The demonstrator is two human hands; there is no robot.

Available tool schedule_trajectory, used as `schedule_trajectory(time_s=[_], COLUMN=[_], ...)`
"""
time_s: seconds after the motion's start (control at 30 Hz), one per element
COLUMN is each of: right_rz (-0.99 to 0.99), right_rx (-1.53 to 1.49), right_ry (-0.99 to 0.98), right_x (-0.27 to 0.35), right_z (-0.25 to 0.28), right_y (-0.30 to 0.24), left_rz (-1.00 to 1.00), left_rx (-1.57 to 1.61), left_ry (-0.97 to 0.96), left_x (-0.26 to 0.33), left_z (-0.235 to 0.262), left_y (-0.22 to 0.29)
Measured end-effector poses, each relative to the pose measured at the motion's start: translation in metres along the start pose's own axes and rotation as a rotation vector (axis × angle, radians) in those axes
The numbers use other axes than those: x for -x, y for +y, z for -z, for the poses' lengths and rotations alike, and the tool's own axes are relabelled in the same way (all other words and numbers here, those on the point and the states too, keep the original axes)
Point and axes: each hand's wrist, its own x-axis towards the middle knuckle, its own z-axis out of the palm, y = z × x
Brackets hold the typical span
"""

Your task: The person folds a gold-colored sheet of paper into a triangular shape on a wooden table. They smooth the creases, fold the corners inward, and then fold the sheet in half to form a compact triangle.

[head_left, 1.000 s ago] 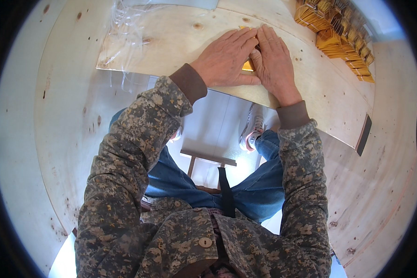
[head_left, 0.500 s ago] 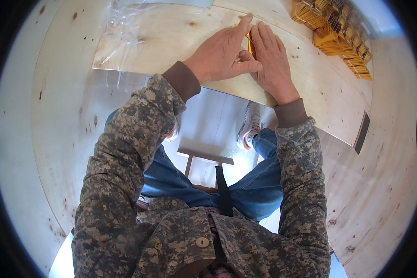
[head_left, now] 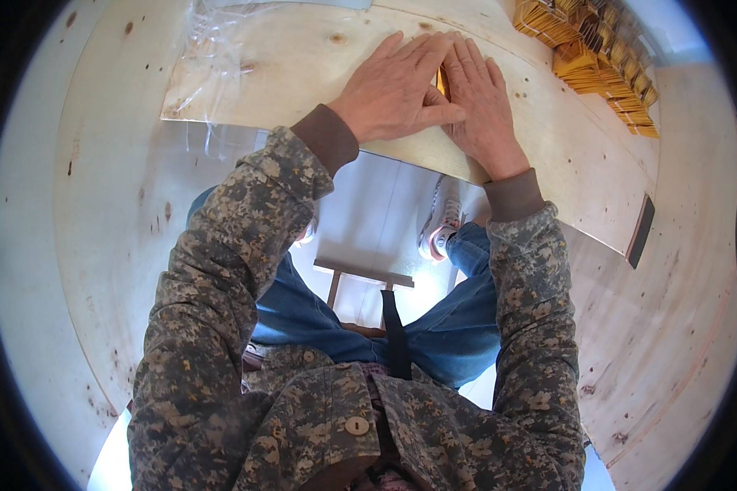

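Both hands are flat on the plywood counter [head_left: 303, 74], fingers stretched out and pointing toward 12 o'clock. The left hand [head_left: 393, 90] and right hand [head_left: 483, 106] sit side by side, touching, with a small yellow packet [head_left: 442, 80] squeezed between them. Only a thin sliver of it shows in the gap, so most of it is hidden. Neither hand is clenched; they're pressing against the packet with open palms rather than wrapping around it. A crinkly clear plastic bag [head_left: 213, 57] lies at about 10 o'clock from the hands, well apart. A stack of more yellow packets [head_left: 598, 57] is at around 2 o'clock, near the counter's far corner.
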Motion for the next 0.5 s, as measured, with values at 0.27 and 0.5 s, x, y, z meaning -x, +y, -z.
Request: schedule_trajectory(time_s=[0.27, 0.5], right_rz=[-0.032, -0.033], right_rx=[-0.018, -0.104], right_ry=[0.001, 0.003], right_x=[-0.001, -0.001], right_z=[-0.002, 0.005], right_y=[0.0, -0.004], left_rz=[0.084, 0.199], left_rx=[-0.184, -0.093], left_ry=[0.018, 0.174], left_x=[0.018, 0.009], left_z=[0.013, 0.037], left_y=[-0.006, -0.019])
